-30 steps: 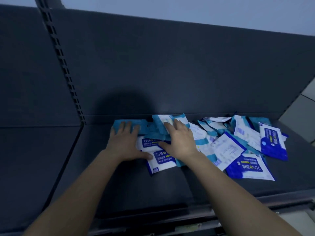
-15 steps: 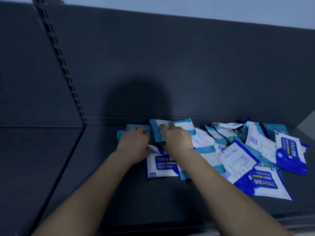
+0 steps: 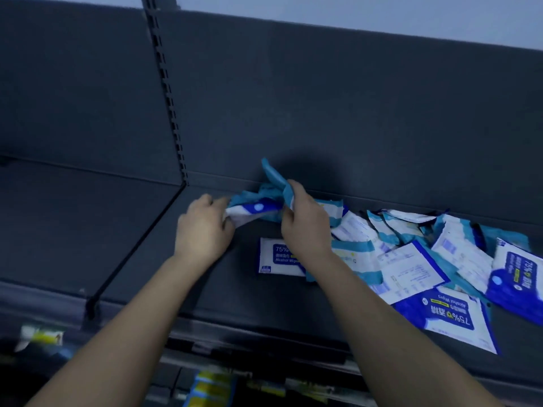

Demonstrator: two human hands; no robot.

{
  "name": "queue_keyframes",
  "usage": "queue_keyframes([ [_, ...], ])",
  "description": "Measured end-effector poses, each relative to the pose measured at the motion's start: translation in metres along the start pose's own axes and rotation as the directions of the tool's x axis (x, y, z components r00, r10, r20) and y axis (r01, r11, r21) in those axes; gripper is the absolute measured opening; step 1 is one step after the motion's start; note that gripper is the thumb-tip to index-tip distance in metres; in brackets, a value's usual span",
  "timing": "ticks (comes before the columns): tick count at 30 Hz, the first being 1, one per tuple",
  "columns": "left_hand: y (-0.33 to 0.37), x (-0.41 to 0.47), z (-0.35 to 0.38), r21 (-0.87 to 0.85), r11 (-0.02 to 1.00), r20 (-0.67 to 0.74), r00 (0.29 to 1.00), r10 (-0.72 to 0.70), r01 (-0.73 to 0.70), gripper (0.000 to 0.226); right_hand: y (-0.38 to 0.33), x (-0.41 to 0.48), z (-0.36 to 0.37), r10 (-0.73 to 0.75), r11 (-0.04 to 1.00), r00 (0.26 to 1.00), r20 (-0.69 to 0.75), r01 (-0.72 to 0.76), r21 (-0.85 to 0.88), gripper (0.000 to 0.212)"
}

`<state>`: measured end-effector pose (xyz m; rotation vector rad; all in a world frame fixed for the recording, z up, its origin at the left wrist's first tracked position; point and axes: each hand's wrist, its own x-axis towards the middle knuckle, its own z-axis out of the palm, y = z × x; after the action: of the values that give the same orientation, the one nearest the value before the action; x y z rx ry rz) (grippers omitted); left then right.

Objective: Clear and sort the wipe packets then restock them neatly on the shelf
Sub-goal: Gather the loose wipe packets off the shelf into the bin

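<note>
Packets (image 3: 255, 208) now above dark shelf (image 3: 235, 298)

Your left grip (image 3: 202, 227) clutches a crumpled blue-and-white plastic wipe packet (image 3: 252, 208) at the back of the dark grey metal shelf (image 3: 235, 298). Your right grip (image 3: 305, 221) pinches a teal plastic packet (image 3: 273, 177) that tilts upward. Loose flat packets (image 3: 411, 259) sprawl rightward, overlapping.

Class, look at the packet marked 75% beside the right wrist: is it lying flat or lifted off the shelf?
Flat: the packet lies label up on the shelf, no edge raised.
</note>
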<state>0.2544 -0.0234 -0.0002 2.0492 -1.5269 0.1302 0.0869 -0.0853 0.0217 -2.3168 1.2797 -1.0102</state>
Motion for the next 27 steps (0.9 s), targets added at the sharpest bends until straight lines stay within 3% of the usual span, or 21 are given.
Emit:
queue_keyframes([
  [4,-0.01,-0.025,-0.028,-0.147,0.974,-0.088,0.979,-0.186,0.172,0.022,-0.022,-0.014,0.013,-0.025,0.98,0.998,-0.05,0.034,0.196,0.047],
  [10,-0.026,-0.073,-0.074,-0.304,0.893,-0.121,0.917,-0.381,0.331,0.029,-0.071,-0.041,0.03,-0.059,0.942,0.998,-0.029,0.066,0.328,0.042],
  [15,-0.048,-0.116,-0.114,-0.532,0.71,-0.13,0.784,-0.606,0.46,0.022,-0.126,-0.067,0.051,-0.127,0.853,0.992,0.013,0.103,0.512,0.038],
  [22,-0.091,-0.191,-0.175,-0.795,0.407,-0.109,0.554,-0.826,0.45,0.015,-0.223,-0.124,0.096,-0.294,0.767,0.938,0.184,0.117,0.631,0.038],
  [27,-0.139,-0.255,-0.228,-0.85,0.347,-0.138,0.468,-0.873,0.396,0.013,-0.305,-0.176,0.132,-0.392,0.728,0.881,0.266,0.12,0.675,0.037],
])
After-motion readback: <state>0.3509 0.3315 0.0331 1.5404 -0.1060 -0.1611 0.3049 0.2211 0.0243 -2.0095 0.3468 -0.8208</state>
